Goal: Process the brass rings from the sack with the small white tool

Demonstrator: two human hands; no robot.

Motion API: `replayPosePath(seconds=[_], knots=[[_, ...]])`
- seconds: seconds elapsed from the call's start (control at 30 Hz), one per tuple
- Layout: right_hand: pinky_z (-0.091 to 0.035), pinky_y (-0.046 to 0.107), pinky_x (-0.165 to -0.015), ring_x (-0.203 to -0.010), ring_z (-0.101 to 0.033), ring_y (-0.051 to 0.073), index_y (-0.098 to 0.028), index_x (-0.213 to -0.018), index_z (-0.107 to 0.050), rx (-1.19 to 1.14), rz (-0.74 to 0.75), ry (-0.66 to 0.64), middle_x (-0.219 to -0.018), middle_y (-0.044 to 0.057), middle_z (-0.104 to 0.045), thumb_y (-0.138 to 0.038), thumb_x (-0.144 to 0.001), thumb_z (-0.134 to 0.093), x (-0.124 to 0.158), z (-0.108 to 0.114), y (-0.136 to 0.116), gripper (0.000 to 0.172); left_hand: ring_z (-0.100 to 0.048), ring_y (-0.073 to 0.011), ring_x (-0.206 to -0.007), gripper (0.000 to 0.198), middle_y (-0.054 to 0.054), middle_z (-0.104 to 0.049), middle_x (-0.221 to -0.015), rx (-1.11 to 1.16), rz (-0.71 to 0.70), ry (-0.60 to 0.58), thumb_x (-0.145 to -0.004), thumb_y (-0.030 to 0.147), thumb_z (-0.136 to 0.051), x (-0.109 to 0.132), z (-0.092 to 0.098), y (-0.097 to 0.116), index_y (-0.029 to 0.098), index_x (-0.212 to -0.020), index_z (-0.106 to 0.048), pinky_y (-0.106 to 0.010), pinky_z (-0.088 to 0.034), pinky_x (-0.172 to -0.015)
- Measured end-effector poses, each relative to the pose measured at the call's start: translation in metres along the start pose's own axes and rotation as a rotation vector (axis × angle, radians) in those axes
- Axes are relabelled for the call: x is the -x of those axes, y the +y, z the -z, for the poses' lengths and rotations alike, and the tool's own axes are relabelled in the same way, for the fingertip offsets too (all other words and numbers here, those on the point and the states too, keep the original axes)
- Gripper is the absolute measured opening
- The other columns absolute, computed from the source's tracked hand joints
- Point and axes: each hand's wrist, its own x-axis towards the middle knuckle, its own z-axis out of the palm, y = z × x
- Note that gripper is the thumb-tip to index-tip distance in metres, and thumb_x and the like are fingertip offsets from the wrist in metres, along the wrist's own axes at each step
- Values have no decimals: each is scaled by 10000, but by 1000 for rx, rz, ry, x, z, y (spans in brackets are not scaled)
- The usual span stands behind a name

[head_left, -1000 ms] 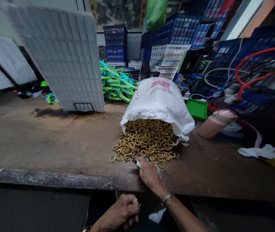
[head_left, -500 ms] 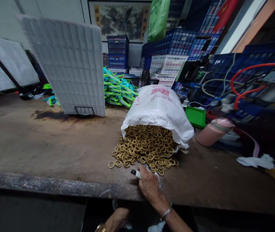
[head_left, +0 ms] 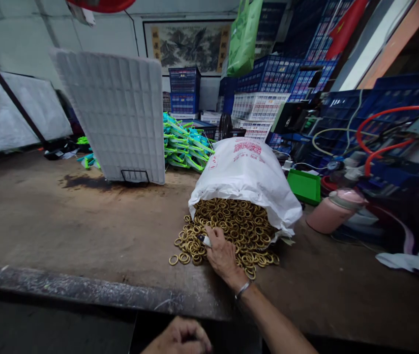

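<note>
My right hand [head_left: 222, 255] is over the pile of brass-coloured rings [head_left: 239, 223], its fingers touching the near left part. Between its thumb and fingers is a small white tool with a dark tip [head_left: 205, 241]; its exact kind is unclear. The rings spill from the mouth of a white woven sack [head_left: 246, 172] lying on its side on the table [head_left: 121, 236]. My left hand [head_left: 183, 337] is low in front of the table edge, cut off by the frame. Its fingers curl loosely, with a gap to the thumb and nothing visible there.
A padded white panel [head_left: 117, 118] stands in a wire holder on the left. Behind it lies a heap of green and turquoise pieces [head_left: 185, 147]. To the right of the sack are a green tray [head_left: 303, 187], a pink bottle [head_left: 337, 210] and red hoses [head_left: 386, 115]. Stacked crates [head_left: 259, 105] line the back.
My right hand has moved forward from the bare table onto the rings, still holding the small tool. My left hand shows more of itself at the bottom. The view has tipped up slightly.
</note>
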Motion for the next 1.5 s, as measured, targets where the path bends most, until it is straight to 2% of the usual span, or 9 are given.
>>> replayPosePath(seconds=[0.1,0.2,0.3,0.5,0.67,0.8,0.93,1.17,1.5], knots=[[-382,215,-554,-701,-582,123,-293,-1226,-378,65,10,-53,-1102,66,-455,-204,-803,-428,-11,-1,-4,434,-512,-126,-618,307,-15,-582,-683,44,-126,315,-735,446,-528,-6,25,29,148,-729,-601,-227,-407,-604],[-380,208,-553,-691,-587,116,-311,-1240,-355,77,22,-93,-1128,63,-446,-207,-805,-437,-8,-6,-3,455,-491,-119,-598,284,-3,-538,-644,-172,-306,702,-789,400,-450,-34,61,42,155,-666,-526,-217,-404,-582],[-382,212,-568,-699,-591,119,-305,-1239,-357,65,25,-114,-1141,66,-452,-204,-811,-431,3,-9,1,446,-532,-150,-672,231,-18,-558,-701,-533,-436,834,-824,311,-356,-77,97,43,162,-797,-530,-262,-437,-641],[-391,233,-613,-752,-590,146,-275,-1178,-436,36,66,-169,-1182,71,-465,-159,-775,-433,19,-6,8,419,-442,-226,-1066,278,-99,-538,-1100,-790,-480,785,-763,206,-423,-152,140,50,180,-1021,-522,-421,-311,-936],[-408,242,-731,-895,-563,159,-251,-1193,-446,-78,146,-184,-1185,58,-495,-106,-732,-414,27,-4,18,484,-467,-233,-1010,229,-91,-562,-1031,-962,-454,633,-762,199,-414,-178,144,57,180,-944,-552,-409,-338,-897],[-411,248,-780,-976,-532,162,-230,-1223,-419,-133,133,-55,-1229,61,-464,-86,-723,-396,20,-3,24,520,-494,-219,-930,209,-80,-584,-942,-1055,-435,525,-784,203,-386,-178,139,56,170,-895,-561,-380,-352,-867],[-424,244,-689,-854,-576,151,-224,-1205,-424,-75,39,-39,-1189,62,-486,-126,-780,-373,4,-1,17,439,-489,-201,-915,216,-74,-577,-949,-1101,-433,479,-822,222,-350,-167,129,51,176,-900,-546,-349,-360,-850],[-412,239,-638,-804,-596,151,-243,-1207,-413,34,66,-142,-1228,59,-467,-163,-779,-404,2,-3,11,435,-472,-211,-914,188,-81,-552,-948,-1127,-407,518,-836,243,-354,-154,105,42,178,-931,-503,-370,-367,-834],[-413,233,-776,-946,-546,144,-216,-1168,-470,-135,83,-19,-1178,45,-514,-75,-730,-389,23,-2,38,467,-476,-205,-895,178,-80,-549,-938,-1092,-455,569,-827,217,-371,-148,80,38,173,-937,-504,-373,-385,-831]])
